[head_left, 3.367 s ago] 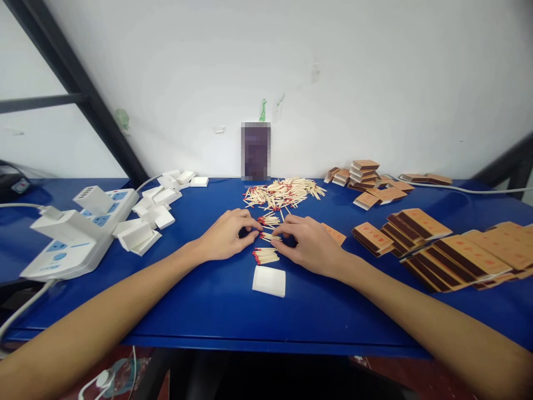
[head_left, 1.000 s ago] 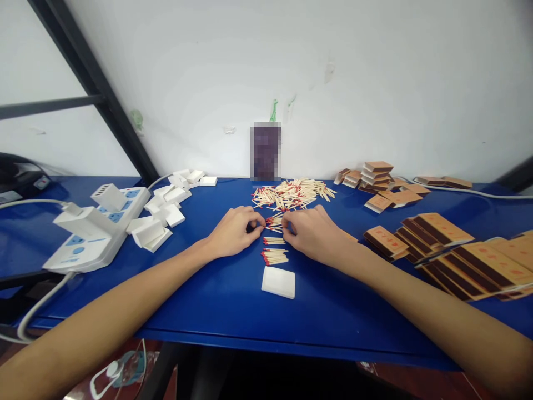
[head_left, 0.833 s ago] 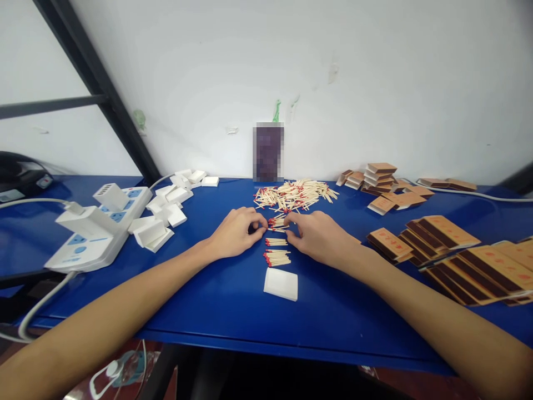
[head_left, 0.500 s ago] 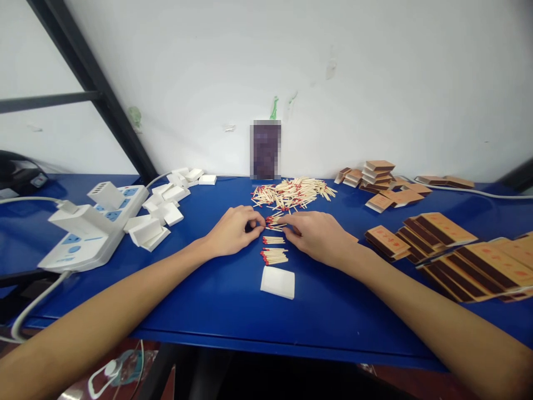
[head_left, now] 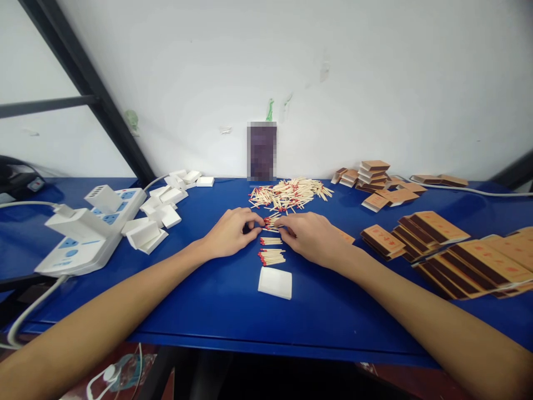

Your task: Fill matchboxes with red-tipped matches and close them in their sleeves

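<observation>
My left hand [head_left: 230, 232] and my right hand [head_left: 311, 238] rest on the blue table [head_left: 216, 300], fingertips pinched from both sides on a small bunch of red-tipped matches [head_left: 271, 222]. Just in front of the hands lie two tidy little bundles of matches [head_left: 271, 256]. A white inner matchbox tray [head_left: 275, 282] sits nearer to me, apart from both hands. A big loose heap of matches [head_left: 289, 193] lies behind the hands. An orange matchbox sleeve [head_left: 345, 237] shows partly behind my right wrist.
White trays [head_left: 156, 216] are scattered at the left beside white power strips [head_left: 83, 230] with cables. Orange and brown matchbox sleeves [head_left: 437, 244] are stacked at the right, more [head_left: 372, 175] at the back. A blurred dark object [head_left: 261, 151] stands against the wall.
Both hands stayed at the same spot, working the small bunch of matches between the fingertips. My right fingers moved slightly closer to the left ones. The view shifted a little.
</observation>
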`<state>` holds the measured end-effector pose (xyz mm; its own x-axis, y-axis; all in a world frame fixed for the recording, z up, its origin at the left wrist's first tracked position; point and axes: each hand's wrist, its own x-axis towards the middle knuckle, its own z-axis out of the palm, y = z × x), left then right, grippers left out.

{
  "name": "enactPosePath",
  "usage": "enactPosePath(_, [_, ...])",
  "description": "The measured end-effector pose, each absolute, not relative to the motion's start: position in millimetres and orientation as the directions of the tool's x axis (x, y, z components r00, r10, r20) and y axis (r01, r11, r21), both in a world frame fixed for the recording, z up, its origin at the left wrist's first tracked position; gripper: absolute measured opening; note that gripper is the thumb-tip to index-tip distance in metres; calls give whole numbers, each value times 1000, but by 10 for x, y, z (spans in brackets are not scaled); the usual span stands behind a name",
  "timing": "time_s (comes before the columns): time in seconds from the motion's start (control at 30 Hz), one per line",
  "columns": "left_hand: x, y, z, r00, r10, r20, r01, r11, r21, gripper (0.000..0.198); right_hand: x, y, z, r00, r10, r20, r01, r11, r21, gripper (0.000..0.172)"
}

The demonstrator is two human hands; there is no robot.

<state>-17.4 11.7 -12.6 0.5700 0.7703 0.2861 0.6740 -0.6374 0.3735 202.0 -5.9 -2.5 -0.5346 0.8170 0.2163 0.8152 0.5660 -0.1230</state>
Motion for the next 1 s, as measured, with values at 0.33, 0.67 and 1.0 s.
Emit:
enactPosePath(0.33, [-163,109,-113,567,775,280,682,-632,368,14,2008,-63,-22,-504,832,232,818,546,-181,24])
enactPosePath(0.67, [-171,103,-125,572,773,274,684,-634,362,14,2024,-49,-25,-474,841,262,833,524,-175,22])
enactPosePath(1.0, [-164,122,-132,576,765,288,671,-644,366,15,2015,-60,-4,-489,842,227,830,529,-176,27])
